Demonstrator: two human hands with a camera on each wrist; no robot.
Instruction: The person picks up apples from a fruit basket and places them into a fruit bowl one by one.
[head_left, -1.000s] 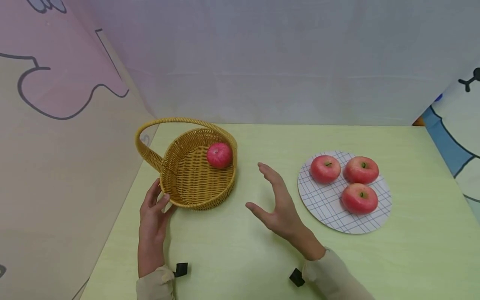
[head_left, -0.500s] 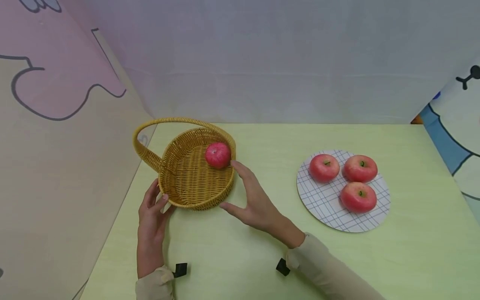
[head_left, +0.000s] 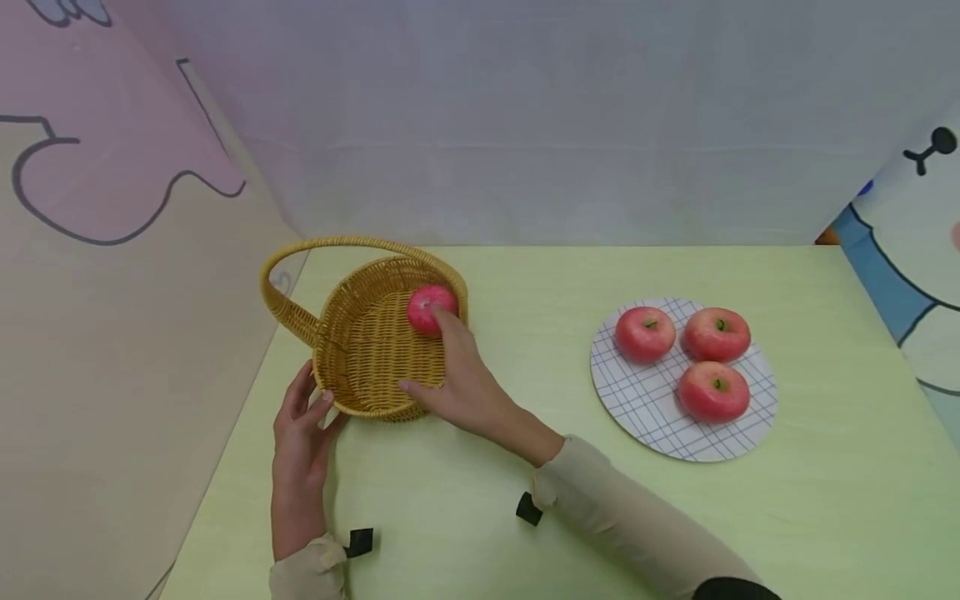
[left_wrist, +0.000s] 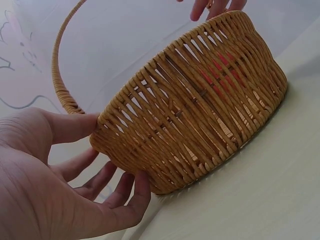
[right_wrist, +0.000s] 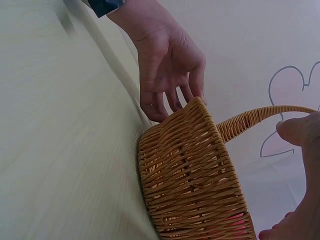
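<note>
A round wicker basket (head_left: pixel 375 354) with a tall arched handle stands at the left of the table. My left hand (head_left: pixel 300 437) holds its near-left side, thumb at the rim and fingers against the outer wall, as the left wrist view also shows. Inside the basket, by its right wall, lies a deep pink-red apple (head_left: pixel 429 300). My right hand (head_left: pixel 468 387) reaches over the basket's right rim, thumb and fingers spread apart. Its fingertips overlap the apple's lower edge in the head view. In the left wrist view, the apple (left_wrist: pixel 220 75) shows through the weave.
To the right, a round white plate (head_left: pixel 641 417) with a blue grid pattern bears three red apples (head_left: pixel 714 392). A pale wall (head_left: pixel 525 125) rises behind the table (head_left: pixel 450 525), and a wall with cartoon drawings borders its left side.
My right hand has moved left from the middle of the table to over the basket, its fingers reaching the apple. The left hand stays at the basket's side.
</note>
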